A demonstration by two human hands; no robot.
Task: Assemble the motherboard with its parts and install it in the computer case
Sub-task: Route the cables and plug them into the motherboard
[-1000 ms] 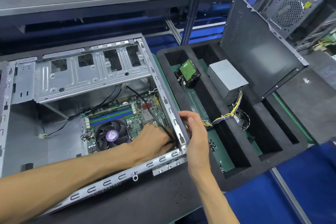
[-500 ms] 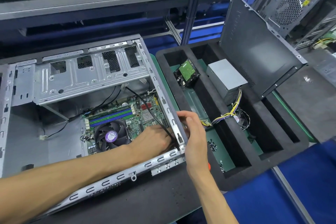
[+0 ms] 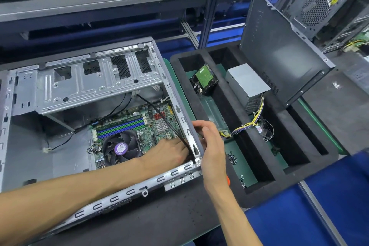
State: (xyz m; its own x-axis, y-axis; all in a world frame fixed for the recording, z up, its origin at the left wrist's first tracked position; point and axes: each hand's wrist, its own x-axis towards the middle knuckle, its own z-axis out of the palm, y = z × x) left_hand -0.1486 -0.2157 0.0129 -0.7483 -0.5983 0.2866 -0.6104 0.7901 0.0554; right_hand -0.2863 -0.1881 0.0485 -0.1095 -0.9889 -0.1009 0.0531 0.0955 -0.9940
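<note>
The motherboard (image 3: pixel 137 128) already lies flat inside the open case (image 3: pixel 95 84), with its fan (image 3: pixel 119 149) and the blue and green memory slots on it. So the big step looks done. It is hard to tell if the screws are in yet. The hard drive (image 3: pixel 203 80) and the power box (image 3: pixel 246 83) still sit in the black foam tray (image 3: pixel 259 177) at 3 o'clock from the case, so they look left to do. A side panel (image 3: pixel 279 50) leans at the tray's far edge. The left hand (image 3: pixel 169 155) reaches down into the case and rests on the board's near right corner, next to a black cable (image 3: pixel 163 120). Its fingers are hidden by the case rim, so it is not clear if they hold anything. The right hand (image 3: pixel 211 146) is curled over the case's right rim, at 3 o'clock from the left hand, and grips it.
</note>
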